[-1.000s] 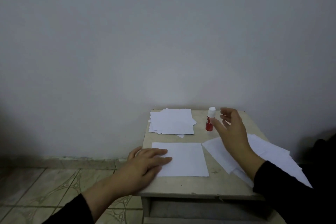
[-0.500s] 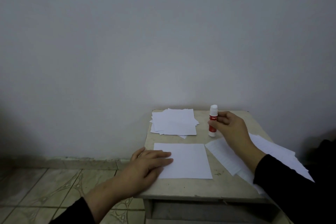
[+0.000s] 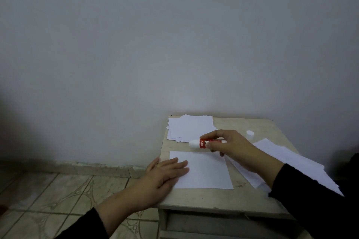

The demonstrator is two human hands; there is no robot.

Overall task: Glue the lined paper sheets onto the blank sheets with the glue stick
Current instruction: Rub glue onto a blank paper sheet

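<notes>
While right hand (image 3: 231,145) grips — glue stick (image 3: 206,143) horizontal, tip left.

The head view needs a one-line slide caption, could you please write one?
Right hand holds the glue stick sideways above a blank sheet that the left hand presses flat.

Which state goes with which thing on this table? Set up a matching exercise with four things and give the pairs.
Things:
1. glue stick
2. white cap
3. single blank sheet
4. small paper stack

States:
A. lying at the table's far left corner, untouched
B. pressed flat by the left hand
C. held sideways in the right hand
D. standing alone near the far edge, right of the hands

Pairs: 1-C, 2-D, 3-B, 4-A
</notes>
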